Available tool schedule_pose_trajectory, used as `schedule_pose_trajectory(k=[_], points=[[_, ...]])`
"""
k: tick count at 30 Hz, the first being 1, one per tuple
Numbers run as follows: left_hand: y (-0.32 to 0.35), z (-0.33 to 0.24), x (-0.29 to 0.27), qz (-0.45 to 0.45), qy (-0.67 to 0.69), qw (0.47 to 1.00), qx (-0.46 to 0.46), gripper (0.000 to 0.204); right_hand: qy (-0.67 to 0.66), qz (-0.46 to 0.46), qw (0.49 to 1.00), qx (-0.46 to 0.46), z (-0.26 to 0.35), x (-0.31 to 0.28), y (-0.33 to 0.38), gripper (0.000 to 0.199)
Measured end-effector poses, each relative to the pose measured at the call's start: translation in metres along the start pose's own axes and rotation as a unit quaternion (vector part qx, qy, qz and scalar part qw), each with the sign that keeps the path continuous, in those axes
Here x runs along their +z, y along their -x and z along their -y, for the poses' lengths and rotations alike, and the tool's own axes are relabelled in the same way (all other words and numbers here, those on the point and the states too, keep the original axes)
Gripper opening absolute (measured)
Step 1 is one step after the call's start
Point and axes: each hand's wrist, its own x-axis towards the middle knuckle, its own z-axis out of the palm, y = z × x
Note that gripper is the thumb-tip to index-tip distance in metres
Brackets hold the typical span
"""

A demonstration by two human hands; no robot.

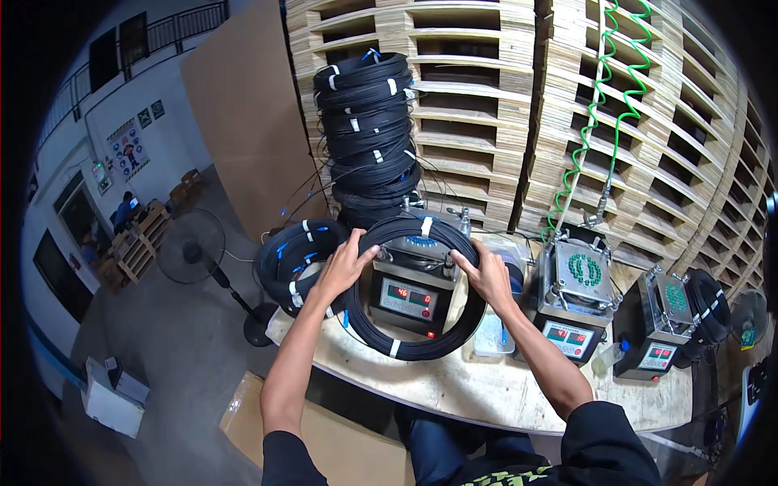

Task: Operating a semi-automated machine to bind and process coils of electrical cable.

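Note:
A coil of black cable (429, 349), bound with white ties, is held up in front of me. My left hand (344, 266) grips its upper left side, and my right hand (487, 277) grips its upper right side. Through the ring shows a machine with a lit red display (407, 298), standing on the wooden table (421, 393). A blue connector (346, 319) hangs by the coil's left edge. Left of my left hand lie more black coils with blue connectors (285, 257). Behind the machine rises a tall stack of similar coils (362, 121).
To the right stand two more machines (579, 279) (666, 312) with green-dotted top plates. A clear bottle (609, 356) and a shallow clear tray (490, 338) sit near them. Green spiral hoses (596, 113) hang before wooden pallets (470, 105). A standing fan (191, 249) is at left.

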Motion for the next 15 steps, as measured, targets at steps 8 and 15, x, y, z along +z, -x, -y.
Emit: schedule_pose_trajectory(k=[8, 15], points=[[-0.05, 0.042, 0.007, 0.038, 0.052, 0.998, 0.009, 0.052, -0.019, 0.025, 0.999, 0.008, -0.009, 0.024, -0.056, 0.069], [-0.075, 0.07, 0.024, 0.082, 0.107, 0.989, 0.066, 0.047, -0.012, 0.051, 0.997, 0.065, -0.026, 0.03, -0.055, 0.072]])
